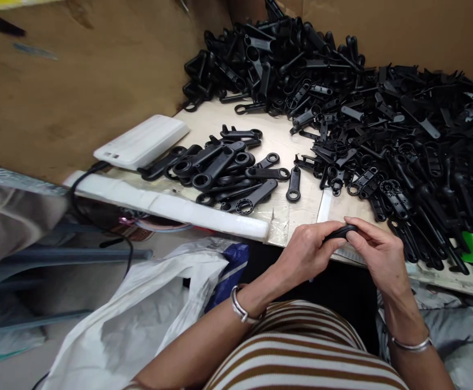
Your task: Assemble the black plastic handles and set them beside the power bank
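Note:
Both my hands grip one small black plastic part [342,232] just above the table's front edge. My left hand [311,246] is closed round its left end, while the fingertips of my right hand [376,246] pinch its right end. Much of the part is hidden by my fingers. Beyond my left hand lies a loose group of black plastic handles with ring-shaped ends [222,168]. A larger heap of black plastic pieces [382,119] spreads behind and to the right of my right hand.
A white power bank [142,142] with a black cable [73,189] rests on the table's left side. White foam edging [171,206] runs along the front edge. Cardboard walls [402,32] stand behind and left. Below hangs a white plastic bag [138,314]. A green tray edge [470,249] shows at right.

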Tool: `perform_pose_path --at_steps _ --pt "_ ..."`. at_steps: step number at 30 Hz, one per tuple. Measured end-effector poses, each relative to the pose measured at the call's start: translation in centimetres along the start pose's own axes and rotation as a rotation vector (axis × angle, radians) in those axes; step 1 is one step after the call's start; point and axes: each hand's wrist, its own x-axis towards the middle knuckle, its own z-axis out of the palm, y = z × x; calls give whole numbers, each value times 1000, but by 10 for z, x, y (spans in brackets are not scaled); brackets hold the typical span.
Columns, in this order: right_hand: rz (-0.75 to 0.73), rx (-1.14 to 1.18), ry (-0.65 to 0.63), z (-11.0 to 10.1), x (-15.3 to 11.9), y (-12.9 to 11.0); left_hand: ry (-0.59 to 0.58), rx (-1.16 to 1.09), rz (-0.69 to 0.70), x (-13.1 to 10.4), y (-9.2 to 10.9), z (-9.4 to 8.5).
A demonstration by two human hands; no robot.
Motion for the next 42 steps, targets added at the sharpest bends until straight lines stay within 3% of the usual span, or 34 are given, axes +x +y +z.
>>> perform_pose_path --at_steps 4,7,12,17,19,21,23,25,27,30,33,37,42 --pt "6 103 -163 -5 5 -1 -48 -5 -20 1 4 -3" --pt "-20 81 -205 -7 3 -3 -85 47 4 0 7 -5" --pt "-111 -27 -91 0 -7 -2 -94 100 29 -1 11 -6" --pt "-52 -5 -17 6 0 13 -147 128 -50 12 7 -3" --pt "-48 -60 71 5 4 16 -131 49 -26 16 3 -4" --pt "-31 -71 207 3 6 17 -9 -113 -15 17 -1 -5" --pt "25 69 296 4 7 16 164 -348 -65 16 -3 -5" --pt "87 298 301 11 7 13 251 -583 -157 13 -3 0" --pt "124 468 256 23 4 10 202 -753 -234 12 0 8" --pt "182 514 140 36 -6 7 130 -855 -310 12 3 18" --pt "237 340 61 31 -14 7 131 -813 -277 12 1 19" --pt "77 167 175 13 -12 3 19 -512 -82 9 -3 10" --pt "-27 163 -56 6 1 -7 -155 -177 77 7 -2 6"
